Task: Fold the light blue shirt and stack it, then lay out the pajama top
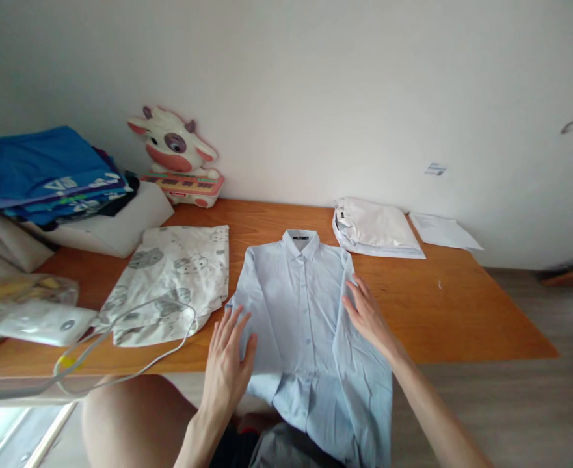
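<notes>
**Both palms flat on the blue shirt at the near edge**

Your table (462, 305) carries everything, and the light blue shirt (306, 312) lies face up at the middle of its near edge, collar toward the wall, hem hanging off over your lap. Your left hand (227, 364) rests flat on the shirt's left side near the table's edge, fingers spread, gripping nothing. Your right hand (367, 312) lies open on the shirt's right side, fingers pointing to the collar, also holding nothing.

Just left of the shirt lies a patterned white cloth (169, 283), its edge close to your left hand. A pile of blue clothes (47, 169) fills the far left corner, with a cow toy keyboard (179, 159) beside it against the wall. Folded white garments (376, 227) sit at the far edge, right of the collar, with a paper sheet (442, 231) beyond. A white cable (134, 338) loops over the near left edge.
</notes>
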`<state>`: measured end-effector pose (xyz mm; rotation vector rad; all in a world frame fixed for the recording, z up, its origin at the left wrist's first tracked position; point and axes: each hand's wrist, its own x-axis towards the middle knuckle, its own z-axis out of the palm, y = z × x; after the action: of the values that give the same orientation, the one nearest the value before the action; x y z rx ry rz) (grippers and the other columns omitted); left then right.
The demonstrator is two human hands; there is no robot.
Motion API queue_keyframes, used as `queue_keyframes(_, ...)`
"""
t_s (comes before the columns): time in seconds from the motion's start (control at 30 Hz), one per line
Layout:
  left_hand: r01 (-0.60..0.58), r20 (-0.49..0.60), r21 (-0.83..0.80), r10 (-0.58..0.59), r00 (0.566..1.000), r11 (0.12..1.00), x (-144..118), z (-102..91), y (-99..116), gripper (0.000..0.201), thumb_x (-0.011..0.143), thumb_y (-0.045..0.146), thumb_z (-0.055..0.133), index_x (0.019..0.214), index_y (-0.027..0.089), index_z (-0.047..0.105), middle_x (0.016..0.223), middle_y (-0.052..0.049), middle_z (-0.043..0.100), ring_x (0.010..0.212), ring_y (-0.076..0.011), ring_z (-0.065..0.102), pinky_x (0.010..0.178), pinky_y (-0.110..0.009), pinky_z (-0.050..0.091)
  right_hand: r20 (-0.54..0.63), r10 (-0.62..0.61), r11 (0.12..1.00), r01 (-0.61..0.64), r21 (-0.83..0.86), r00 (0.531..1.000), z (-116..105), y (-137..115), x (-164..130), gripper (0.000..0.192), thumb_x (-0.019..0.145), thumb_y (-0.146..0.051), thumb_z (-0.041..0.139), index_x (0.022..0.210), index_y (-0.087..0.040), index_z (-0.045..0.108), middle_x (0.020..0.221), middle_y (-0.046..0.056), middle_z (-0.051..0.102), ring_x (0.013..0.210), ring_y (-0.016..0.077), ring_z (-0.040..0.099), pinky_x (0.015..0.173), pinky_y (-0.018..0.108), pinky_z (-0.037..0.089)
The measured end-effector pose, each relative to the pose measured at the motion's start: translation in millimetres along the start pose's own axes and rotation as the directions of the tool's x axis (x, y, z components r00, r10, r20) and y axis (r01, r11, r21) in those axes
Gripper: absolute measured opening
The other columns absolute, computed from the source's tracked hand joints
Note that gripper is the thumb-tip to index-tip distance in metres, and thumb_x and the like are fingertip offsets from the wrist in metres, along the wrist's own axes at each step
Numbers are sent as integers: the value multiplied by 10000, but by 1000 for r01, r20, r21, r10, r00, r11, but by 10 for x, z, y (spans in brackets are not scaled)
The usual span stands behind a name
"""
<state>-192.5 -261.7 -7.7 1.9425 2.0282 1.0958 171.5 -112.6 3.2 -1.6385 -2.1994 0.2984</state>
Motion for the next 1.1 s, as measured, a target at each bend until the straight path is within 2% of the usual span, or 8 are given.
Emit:
queue_keyframes(0.1, -54, 40, 48, 52, 998, 997, 317, 63, -6, 558, 1057, 338, 551, 1604, 301, 448, 1724, -90, 427, 1635, -328, 312, 1307, -638, 361, 76, 79, 988, -68, -137, 994, 334, 25, 442, 693, 1088, -498, 347, 1632, -73, 410, 1779, 190, 250, 1669, 353, 166, 1333, 541, 243)
queue_keyframes(0.2, -59, 78, 132, 49, 996, 990, 696, 216, -75, 621, 1073, 417, 522, 1638, 193, 398, 1749, -159, 361, 1655, -360, 236, 1298, -636, 365, 28, 53, 979, -46, -199, 998, 569, 47, 580, 716, 1095, -474, 313, 1674, -54, 330, 1787, 184, 229, 1677, 333, 132, 1345, 545, 184)
queue_keyframes(0.37, -40, 56, 223, 28, 998, 974, 1156, 529, -231, 592, 1081, 390, 468, 1622, 153, 435, 1736, -177, 377, 1648, -378, 249, 1315, -638, 307, -22, -3, 975, -2, -224, 1000, 637, 163, 593, 662, 1102, -522, 320, 1675, -199, 395, 1817, 92, 161, 1678, 339, 124, 1329, 558, 216)
queue_keyframes(0.57, -51, 19, 309, 48, 999, 950, 1154, 682, -284, 649, 1072, 450, 479, 1648, 164, 395, 1730, -208, 373, 1633, -397, 292, 1302, -677, 286, -111, 162, 956, -184, -230, 980, 635, 323, 701, 720, 1093, -577, 351, 1649, -125, 424, 1752, 215, 310, 1631, 427, 229, 1297, 651, 187)
queue_keyframes(0.7, -60, 22, 332, 56, 998, 941, 1151, 681, -293, 654, 1071, 458, 486, 1655, 180, 388, 1729, -201, 380, 1629, -392, 307, 1297, -672, 299, -176, 164, 985, -169, -15, 971, 609, 453, 784, 620, 1026, -514, 496, 1542, -176, 566, 1620, 199, 514, 1539, 428, 382, 1272, 664, 228)
queue_keyframes(0.87, -64, 70, 392, 40, 997, 918, 1161, 677, -285, 654, 1087, 472, 458, 1654, 151, 398, 1747, -200, 338, 1641, -389, 276, 1312, -644, 284, -187, 176, 970, -137, 201, 966, 467, 736, 976, 636, 924, -337, 540, 1543, -197, 495, 1392, 160, 676, 1189, 302, 670, 1063, 486, 527)
queue_keyframes(1.0, -66, 62, 419, 44, 997, 905, 1139, 690, -282, 651, 1087, 479, 458, 1646, 147, 417, 1745, -198, 344, 1633, -394, 296, 1308, -642, 291, -158, 162, 965, -122, 234, 974, 424, 823, 1143, 611, 882, -342, 597, 1467, -179, 534, 1176, 119, 740, 987, 262, 718, 902, 399, 581)
queue_keyframes(1.1, -77, 49, 423, 62, 997, 903, 1128, 706, -298, 635, 1084, 474, 465, 1639, 169, 432, 1743, -184, 357, 1631, -386, 305, 1302, -647, 300, -149, 164, 971, -134, 196, 975, 375, 815, 1252, 518, 935, -317, 524, 1427, -161, 566, 942, 62, 728, 831, 242, 691, 814, 365, 562)
